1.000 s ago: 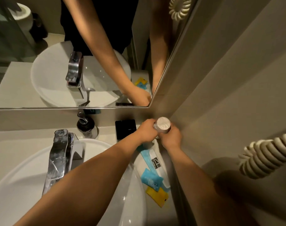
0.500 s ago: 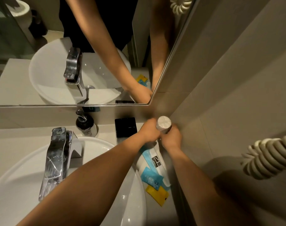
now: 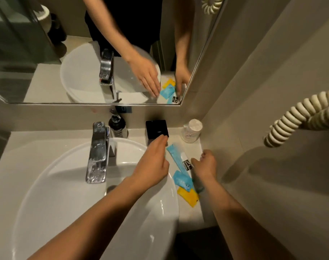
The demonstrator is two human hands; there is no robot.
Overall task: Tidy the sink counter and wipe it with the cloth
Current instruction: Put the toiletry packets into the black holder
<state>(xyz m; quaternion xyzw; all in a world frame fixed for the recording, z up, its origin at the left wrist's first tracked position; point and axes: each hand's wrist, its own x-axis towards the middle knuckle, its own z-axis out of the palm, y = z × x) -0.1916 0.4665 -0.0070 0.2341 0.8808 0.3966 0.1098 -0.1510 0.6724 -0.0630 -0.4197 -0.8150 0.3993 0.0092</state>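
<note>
A clear cup (image 3: 191, 133) capped in white stands in the back right corner of the counter (image 3: 47, 139), with no hand on it. My left hand (image 3: 154, 162) hovers over the basin's right rim, fingers loose and holding nothing, its fingertips near a black box (image 3: 156, 129). My right hand (image 3: 205, 166) is lowered onto a blue and white tube (image 3: 180, 160), fingertips touching its white end. A blue sachet (image 3: 182, 181) and a yellow sachet (image 3: 188, 197) lie in front of the tube. No cloth is in view.
The white basin (image 3: 57, 203) with a chrome tap (image 3: 98, 152) fills the left side. A dark soap pump bottle (image 3: 117, 124) stands behind the tap. The mirror (image 3: 47, 53) rises at the back. A coiled cream cord (image 3: 298, 117) hangs on the right wall.
Both hands let go of the capped cup, which now stands in the corner. They drew back toward me, the right hand coming down onto the tube. The camera view shifted to the left.
</note>
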